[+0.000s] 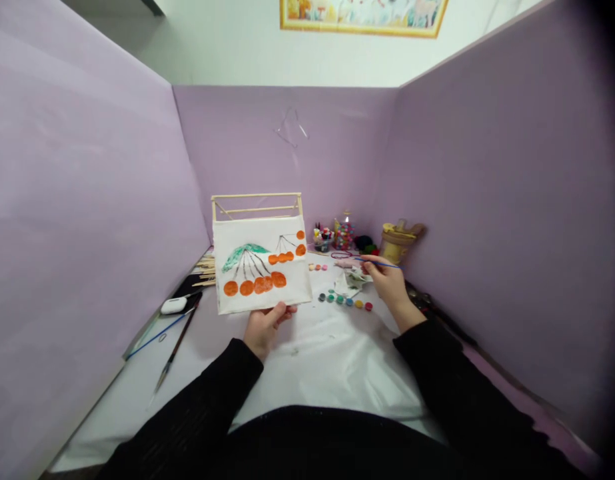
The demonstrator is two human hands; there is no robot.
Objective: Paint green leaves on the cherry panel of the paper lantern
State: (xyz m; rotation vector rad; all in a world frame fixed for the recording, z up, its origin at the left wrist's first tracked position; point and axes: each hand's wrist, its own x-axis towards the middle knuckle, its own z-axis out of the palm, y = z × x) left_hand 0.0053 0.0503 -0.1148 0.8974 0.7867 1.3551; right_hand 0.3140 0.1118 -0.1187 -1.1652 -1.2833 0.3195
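My left hand [267, 328] grips the bottom edge of a white canvas [297, 283] and holds it raised and facing me. Orange round fruits on dark stems and a green leaf are painted on it. To the right, my right hand [382, 275] is closed on a thin blue paintbrush [387, 265], apart from the canvas. Between the hands a row of small paint pots [340, 300] sits on the white cloth [327, 360]. Crumpled tissue [348, 283] lies just left of my right hand.
A wooden stick frame [257, 195] stands behind the canvas. At left are a white case [174, 305], a long dark brush [180, 340] and sticks [205, 272]. A jar of coloured balls [344, 235] and a yellow bucket [393, 245] stand at the back. Purple panels [292, 160] enclose three sides.
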